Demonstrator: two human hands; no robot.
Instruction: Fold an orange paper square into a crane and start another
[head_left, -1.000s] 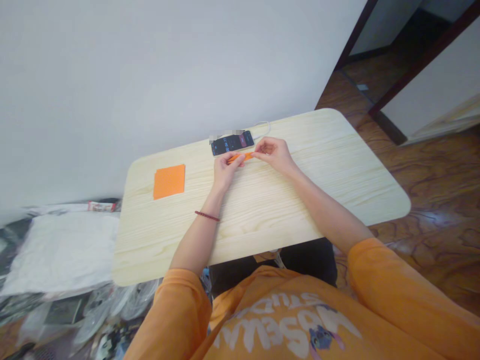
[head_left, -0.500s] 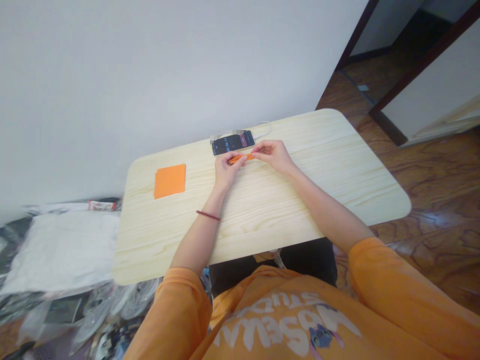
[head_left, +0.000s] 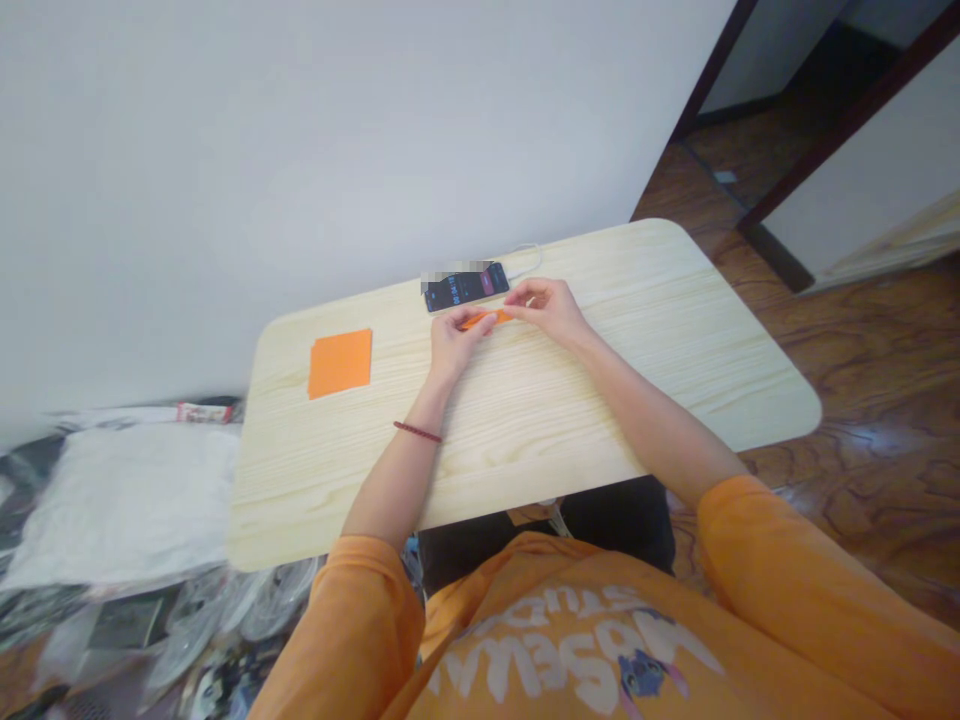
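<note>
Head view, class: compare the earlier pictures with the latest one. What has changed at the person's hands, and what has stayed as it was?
The folded orange paper strip has shifted slightly toward the person's right, between the left hand and the right hand. The fingers of both hands stay on it; nothing is taken up or let go. The orange paper square and the black phone stay where they were.

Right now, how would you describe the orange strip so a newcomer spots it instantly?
On the light wood table, find the black smartphone by the far edge. Just below it, a narrow orange paper strip sits between the left hand and right hand, slimmer than the orange square sheet to the left.
</note>
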